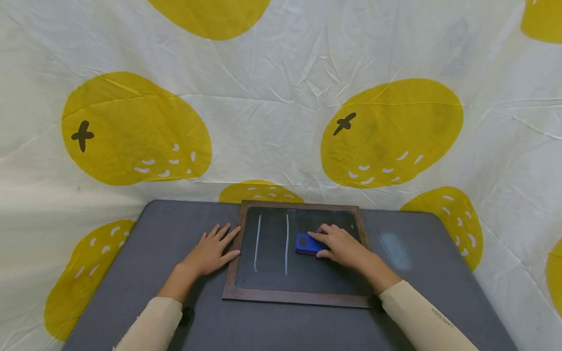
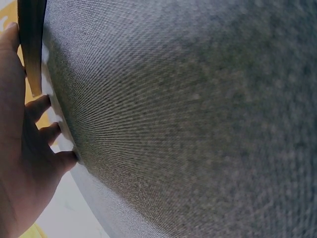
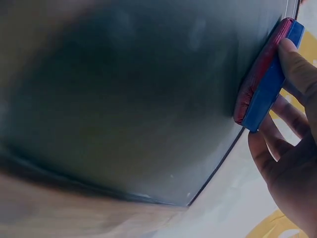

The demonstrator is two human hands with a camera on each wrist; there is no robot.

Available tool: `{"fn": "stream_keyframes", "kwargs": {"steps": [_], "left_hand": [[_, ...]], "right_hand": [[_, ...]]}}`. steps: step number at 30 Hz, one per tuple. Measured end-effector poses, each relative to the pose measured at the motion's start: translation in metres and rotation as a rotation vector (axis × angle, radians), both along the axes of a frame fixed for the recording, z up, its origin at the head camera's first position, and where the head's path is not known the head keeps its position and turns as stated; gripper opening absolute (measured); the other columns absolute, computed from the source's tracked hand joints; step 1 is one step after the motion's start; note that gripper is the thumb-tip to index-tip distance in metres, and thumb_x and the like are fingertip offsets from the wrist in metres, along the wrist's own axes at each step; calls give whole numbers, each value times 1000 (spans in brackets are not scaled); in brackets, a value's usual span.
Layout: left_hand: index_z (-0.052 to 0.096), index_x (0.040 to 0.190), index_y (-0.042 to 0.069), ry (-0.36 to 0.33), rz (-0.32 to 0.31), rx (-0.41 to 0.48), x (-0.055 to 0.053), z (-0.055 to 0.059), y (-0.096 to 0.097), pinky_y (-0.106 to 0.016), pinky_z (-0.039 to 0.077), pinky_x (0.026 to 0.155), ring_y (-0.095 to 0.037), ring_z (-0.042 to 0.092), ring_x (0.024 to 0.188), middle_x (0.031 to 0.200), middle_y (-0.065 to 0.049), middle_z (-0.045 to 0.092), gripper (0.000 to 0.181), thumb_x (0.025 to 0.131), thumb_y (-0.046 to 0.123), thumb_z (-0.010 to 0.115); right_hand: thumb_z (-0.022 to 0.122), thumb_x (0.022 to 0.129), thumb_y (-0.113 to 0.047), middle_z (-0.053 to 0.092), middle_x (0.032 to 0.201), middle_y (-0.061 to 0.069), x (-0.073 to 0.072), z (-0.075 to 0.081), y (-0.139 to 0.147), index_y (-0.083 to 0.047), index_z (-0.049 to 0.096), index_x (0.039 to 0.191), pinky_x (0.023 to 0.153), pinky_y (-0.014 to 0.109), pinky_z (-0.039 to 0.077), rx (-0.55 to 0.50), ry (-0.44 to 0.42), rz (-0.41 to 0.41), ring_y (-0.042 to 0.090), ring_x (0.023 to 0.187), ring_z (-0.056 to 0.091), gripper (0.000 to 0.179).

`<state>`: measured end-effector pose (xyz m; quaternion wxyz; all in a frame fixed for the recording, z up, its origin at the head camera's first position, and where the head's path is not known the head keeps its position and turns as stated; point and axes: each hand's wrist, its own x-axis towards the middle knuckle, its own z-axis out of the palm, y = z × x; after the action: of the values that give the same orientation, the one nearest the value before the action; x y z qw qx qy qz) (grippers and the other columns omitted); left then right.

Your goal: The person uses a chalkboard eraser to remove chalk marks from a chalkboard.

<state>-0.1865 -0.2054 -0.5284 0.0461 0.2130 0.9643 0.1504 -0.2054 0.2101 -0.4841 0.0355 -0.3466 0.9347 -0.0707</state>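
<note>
A wood-framed chalkboard lies flat on the table, with two chalk lines running down its left half. My right hand holds a blue board eraser against the board, just right of the second line. In the right wrist view the eraser's red felt side meets the dark surface, thumb on one side and fingers on the other. My left hand lies spread on the table, its fingertips and thumb touching the frame's left edge. The left wrist view shows its fingers beside the frame.
The grey cloth-covered table extends around the board. A pale chalky smudge marks it right of the board. Behind hangs a white curtain with yellow fruit shapes, meeting the table's back edge.
</note>
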Motion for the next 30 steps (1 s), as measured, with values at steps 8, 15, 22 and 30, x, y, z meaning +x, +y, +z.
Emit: {"fn": "stream_keyframes", "kwargs": {"steps": [8, 15, 22, 30], "left_hand": [[31, 165, 23, 3, 0, 3, -1, -4, -2, -78, 23, 114, -51, 24, 154, 167, -20, 31, 72, 104, 55, 53], [28, 166, 25, -15, -4, 1, -2, -5, -2, -78, 22, 115, -51, 22, 155, 169, -18, 28, 74, 104, 58, 52], [30, 165, 24, 1, -1, 7, -1, -6, -1, -79, 22, 114, -52, 23, 154, 168, -19, 30, 73, 104, 57, 53], [32, 164, 20, 12, -14, 20, 0, -5, -1, -80, 23, 112, -54, 24, 152, 167, -22, 31, 73, 104, 57, 52]], "right_hand": [[74, 95, -34, 62, 130, 14, -37, -1, -7, -11, 57, 150, 94, 51, 53, 11, -16, -55, 30, 106, 60, 62], [75, 96, -29, 59, 139, 19, -61, -2, -11, -9, 55, 151, 105, 56, 49, 2, -28, -121, 37, 120, 59, 62], [73, 97, -25, 55, 142, 21, -75, -4, -14, -7, 52, 152, 109, 55, 45, -1, -32, -144, 38, 123, 56, 61], [71, 99, -22, 55, 139, 20, -81, -2, -14, -9, 50, 154, 108, 54, 45, -4, -73, -144, 35, 118, 54, 60]]}}
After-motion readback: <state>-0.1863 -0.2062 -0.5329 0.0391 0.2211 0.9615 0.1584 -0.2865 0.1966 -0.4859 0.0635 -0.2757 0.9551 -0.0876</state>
